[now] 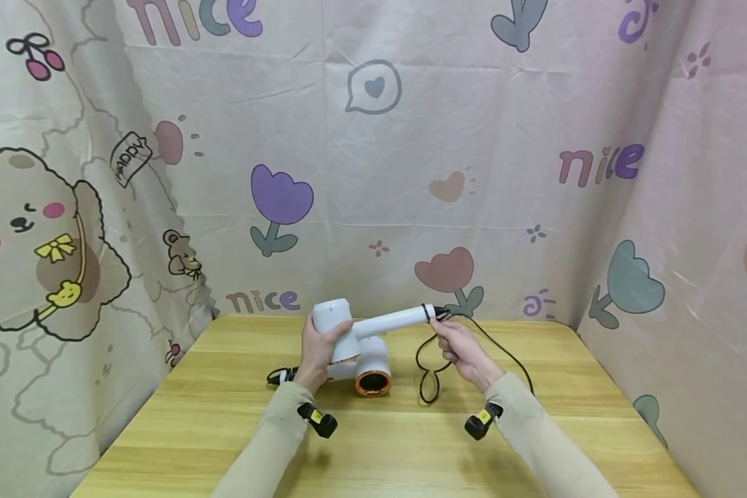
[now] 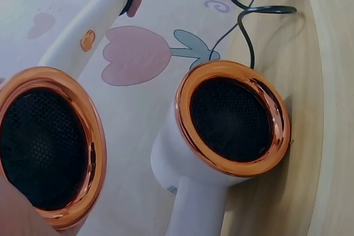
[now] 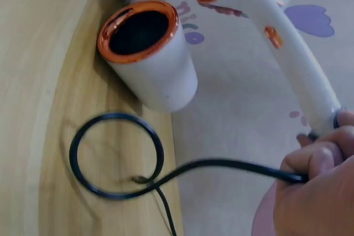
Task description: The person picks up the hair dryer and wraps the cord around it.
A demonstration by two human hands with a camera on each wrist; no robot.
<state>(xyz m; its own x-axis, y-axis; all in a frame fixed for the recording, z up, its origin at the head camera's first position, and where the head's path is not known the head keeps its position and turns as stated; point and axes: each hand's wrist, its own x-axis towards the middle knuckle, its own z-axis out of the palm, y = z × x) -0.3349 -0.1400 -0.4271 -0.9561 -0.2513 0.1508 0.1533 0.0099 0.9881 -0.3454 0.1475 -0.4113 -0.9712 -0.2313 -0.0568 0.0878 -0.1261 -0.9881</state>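
1. Head view: white plastic hair dryer with a copper-coloured outlet rim (image 1: pixel 373 325), raised above the far middle of the yellow wood-grain tabletop (image 1: pixel 411 449). The left hand (image 1: pixel 319 346) grips its barrel; the right hand (image 1: pixel 463 351) has its fingers closed at the handle's right end. Should the left grip slacken, the smooth casing could slip and strike the second white hair dryer with a matching copper-coloured rim (image 1: pixel 373 356), lying on the tabletop and partly hidden behind it.

2. Right wrist view: long black flexible cord (image 3: pixel 221 162), running from the curled right fingers to a round loop near the lying dryer. Where its strands cross, a hard pull might draw the loop into a kink or knot.

3. Left wrist view: dark strands encircling the raised handle's end. Loose turns could spring off; overtight ones could strain the cord. The two rims stand side by side, apart; a careless tilt may knock and scratch them.
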